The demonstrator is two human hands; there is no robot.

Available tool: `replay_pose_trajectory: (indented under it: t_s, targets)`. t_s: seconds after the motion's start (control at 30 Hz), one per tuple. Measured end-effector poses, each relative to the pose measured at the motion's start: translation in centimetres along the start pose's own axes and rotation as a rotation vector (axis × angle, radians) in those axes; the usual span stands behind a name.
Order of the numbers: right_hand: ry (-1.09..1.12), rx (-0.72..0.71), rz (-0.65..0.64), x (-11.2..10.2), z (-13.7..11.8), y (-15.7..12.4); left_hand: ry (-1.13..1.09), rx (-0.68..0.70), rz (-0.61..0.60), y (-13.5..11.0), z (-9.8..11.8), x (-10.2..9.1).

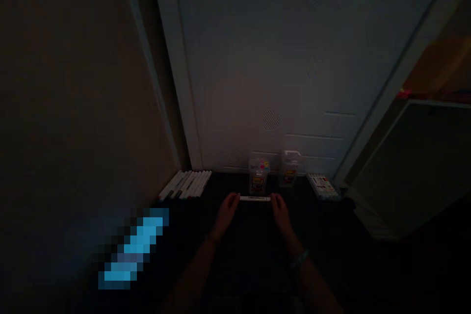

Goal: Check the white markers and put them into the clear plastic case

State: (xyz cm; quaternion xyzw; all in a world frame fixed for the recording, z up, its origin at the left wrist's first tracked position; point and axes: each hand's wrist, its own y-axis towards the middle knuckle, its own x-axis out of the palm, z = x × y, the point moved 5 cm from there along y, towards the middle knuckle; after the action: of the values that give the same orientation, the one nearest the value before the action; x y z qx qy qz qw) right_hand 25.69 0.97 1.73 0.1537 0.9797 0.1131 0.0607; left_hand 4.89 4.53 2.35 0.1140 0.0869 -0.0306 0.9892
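Left hand: fingertips pinched on one end of white marker. Right hand: pinching the other end. Marker slim, cylindrical, level above dark surface, just in front of two clear, boxy tubs; dark printing along barrel, illegible. Tub labels orange-yellow, too dim to read. Left: slanted row of white pens. Right: flat pack. Behind: pale panel, textured hearts, raised ridges.

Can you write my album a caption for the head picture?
Left hand and right hand hold a white pen by its ends, before a clear container.
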Motion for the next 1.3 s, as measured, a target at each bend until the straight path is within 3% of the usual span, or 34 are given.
replay_pose_trajectory:
  t_s: [0.27,0.73,1.3]
  targets:
    - [-0.025,0.025,-0.001,0.0,0.3,0.0,-0.02,-0.009,-0.002,-0.3,0.5,0.1]
    - [-0.028,-0.015,-0.004,0.0,-0.3,-0.1,-0.116,0.003,-0.034,0.2,-0.7,0.2]
    - [-0.016,-0.007,-0.007,0.0,-0.1,0.1,-0.033,-0.019,-0.013,0.3,-1.1,0.2]
